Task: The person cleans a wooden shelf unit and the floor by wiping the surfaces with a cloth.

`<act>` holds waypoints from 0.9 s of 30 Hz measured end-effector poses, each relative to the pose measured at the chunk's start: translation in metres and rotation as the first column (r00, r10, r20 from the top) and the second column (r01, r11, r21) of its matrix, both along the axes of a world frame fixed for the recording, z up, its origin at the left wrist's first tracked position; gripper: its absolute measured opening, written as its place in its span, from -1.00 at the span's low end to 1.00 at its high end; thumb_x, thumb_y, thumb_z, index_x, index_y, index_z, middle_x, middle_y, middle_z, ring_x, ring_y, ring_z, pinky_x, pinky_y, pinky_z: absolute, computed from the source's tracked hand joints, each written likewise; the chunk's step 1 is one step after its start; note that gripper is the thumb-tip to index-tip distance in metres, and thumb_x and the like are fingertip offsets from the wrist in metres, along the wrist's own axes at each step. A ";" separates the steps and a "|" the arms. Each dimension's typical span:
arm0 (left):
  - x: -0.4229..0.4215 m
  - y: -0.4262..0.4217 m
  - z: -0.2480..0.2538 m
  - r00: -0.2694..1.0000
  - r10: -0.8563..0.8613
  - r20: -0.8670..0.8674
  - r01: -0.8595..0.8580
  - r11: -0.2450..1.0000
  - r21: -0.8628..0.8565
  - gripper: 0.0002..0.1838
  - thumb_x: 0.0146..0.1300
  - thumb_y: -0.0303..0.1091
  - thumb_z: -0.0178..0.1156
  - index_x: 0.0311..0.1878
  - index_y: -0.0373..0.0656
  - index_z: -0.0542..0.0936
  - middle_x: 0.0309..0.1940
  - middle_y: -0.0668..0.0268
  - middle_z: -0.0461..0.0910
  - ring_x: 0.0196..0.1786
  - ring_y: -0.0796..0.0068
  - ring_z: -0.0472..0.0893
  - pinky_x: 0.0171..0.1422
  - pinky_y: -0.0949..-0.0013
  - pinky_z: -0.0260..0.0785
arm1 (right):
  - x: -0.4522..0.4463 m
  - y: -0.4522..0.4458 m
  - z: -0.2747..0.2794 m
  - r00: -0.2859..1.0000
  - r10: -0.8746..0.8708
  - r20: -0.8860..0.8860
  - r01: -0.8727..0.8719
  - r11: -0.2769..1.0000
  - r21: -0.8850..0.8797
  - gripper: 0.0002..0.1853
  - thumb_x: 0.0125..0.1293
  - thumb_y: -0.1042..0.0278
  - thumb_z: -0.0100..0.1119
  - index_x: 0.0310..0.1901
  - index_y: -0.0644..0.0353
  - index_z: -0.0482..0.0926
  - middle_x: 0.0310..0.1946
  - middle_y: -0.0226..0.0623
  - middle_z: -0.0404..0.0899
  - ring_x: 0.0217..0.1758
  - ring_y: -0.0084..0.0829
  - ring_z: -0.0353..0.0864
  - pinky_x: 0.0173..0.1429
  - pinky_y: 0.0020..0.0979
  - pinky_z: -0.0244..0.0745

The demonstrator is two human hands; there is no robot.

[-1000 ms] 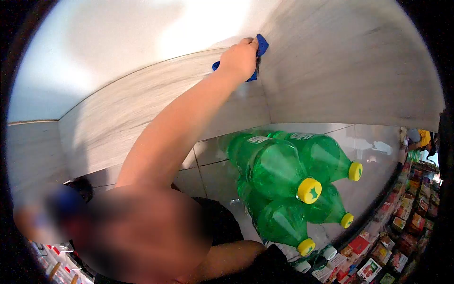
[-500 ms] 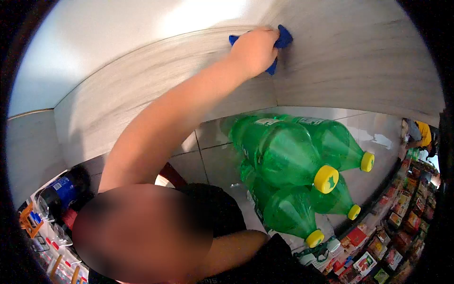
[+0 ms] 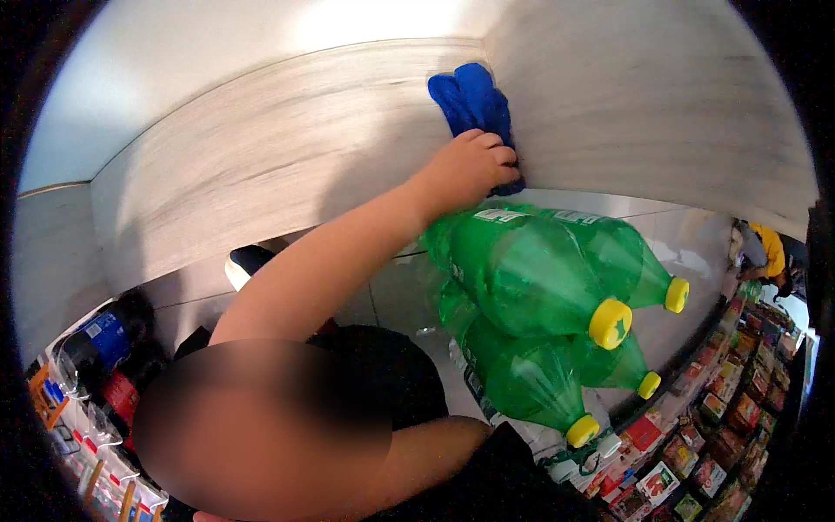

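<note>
My left hand (image 3: 474, 170) is closed on the lower part of a folded blue cloth (image 3: 474, 100). The cloth lies against a pale wood-grain panel (image 3: 287, 148), close to the corner where it meets the right-hand panel (image 3: 652, 104). Just below the hand lies a pack of several green plastic bottles (image 3: 535, 278) with yellow caps (image 3: 611, 324), on their sides in clear wrap. My right arm (image 3: 439, 448) runs from a black sleeve into a blurred area at the bottom; its hand cannot be made out.
Grey floor tiles (image 3: 352, 304) lie beneath the panels. A dark shoe (image 3: 250, 261) shows under the forearm. Dark bottles with blue labels (image 3: 104, 339) stand at left. Rows of small colourful packages (image 3: 713, 444) fill the lower right; a person in yellow (image 3: 767, 248) is beyond.
My left hand has come down the corner towards the bottles. The cloth, earlier bunched under the hand, now extends above it. The bottles have barely shifted in view.
</note>
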State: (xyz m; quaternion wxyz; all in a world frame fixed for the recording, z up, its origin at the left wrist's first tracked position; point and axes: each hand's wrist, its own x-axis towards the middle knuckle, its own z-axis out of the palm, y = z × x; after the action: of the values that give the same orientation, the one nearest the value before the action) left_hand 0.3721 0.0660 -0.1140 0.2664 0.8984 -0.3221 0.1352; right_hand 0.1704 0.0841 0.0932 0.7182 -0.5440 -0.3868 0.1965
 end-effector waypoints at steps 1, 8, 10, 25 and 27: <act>0.001 0.002 0.000 0.998 -0.049 0.032 0.050 0.999 -0.017 -0.67 0.10 -0.32 0.12 -0.04 0.15 0.64 0.00 0.31 0.51 0.12 0.32 0.44 0.24 0.26 0.29 | 0.000 0.001 0.000 1.000 0.018 -0.001 -0.018 1.000 -0.008 -0.46 -0.03 0.19 0.26 -0.04 0.40 0.47 -0.15 -0.03 0.44 -0.01 -0.01 0.39 0.13 -0.03 0.27; 0.011 0.009 0.018 0.979 -0.201 0.019 0.193 0.960 0.202 -0.66 0.17 -0.30 0.05 -0.02 0.26 0.65 -0.06 0.30 0.51 0.02 0.30 0.48 0.09 0.27 0.32 | -0.002 0.005 -0.005 0.996 -0.088 -0.017 0.089 0.992 0.091 -0.49 -0.03 0.29 0.26 -0.04 0.40 0.46 -0.13 -0.01 0.44 -0.01 0.03 0.40 0.17 0.03 0.28; 0.010 0.006 0.022 0.977 -0.210 -0.022 0.202 0.899 0.390 -0.66 0.18 -0.27 0.06 -0.01 0.30 0.64 -0.04 0.28 0.50 0.01 0.30 0.49 0.06 0.27 0.33 | -0.001 0.006 -0.006 0.994 -0.110 -0.009 0.111 0.987 0.114 -0.51 -0.02 0.31 0.26 -0.04 0.39 0.46 -0.12 0.00 0.45 -0.02 0.04 0.41 0.16 0.05 0.28; 0.006 -0.009 0.083 0.886 -0.023 -0.463 -0.294 0.745 -0.600 -0.57 -0.05 -0.11 0.34 -0.16 -0.22 0.61 -0.28 0.01 0.61 -0.17 0.12 0.61 -0.04 0.22 0.44 | -0.001 -0.001 -0.011 0.999 -0.026 0.020 0.027 0.999 -0.034 -0.54 0.06 0.24 0.21 -0.06 0.41 0.48 -0.20 0.00 0.46 -0.06 0.01 0.43 0.15 -0.01 0.29; 0.002 -0.017 0.099 0.850 -0.111 -0.514 -0.296 0.708 -0.641 -0.60 -0.06 -0.11 0.35 -0.26 -0.24 0.62 -0.41 0.04 0.60 -0.28 0.15 0.62 -0.13 0.19 0.44 | -0.001 0.000 -0.011 0.998 -0.047 0.029 0.048 0.999 -0.022 -0.53 0.05 0.22 0.22 -0.07 0.41 0.48 -0.22 -0.02 0.46 -0.08 0.01 0.43 0.13 -0.02 0.30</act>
State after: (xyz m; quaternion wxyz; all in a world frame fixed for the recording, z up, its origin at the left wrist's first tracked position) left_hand 0.3745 0.0492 -0.0152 0.6550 0.7466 -0.1151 0.0143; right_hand 0.1696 0.0838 0.0824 0.7107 -0.5640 -0.3818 0.1761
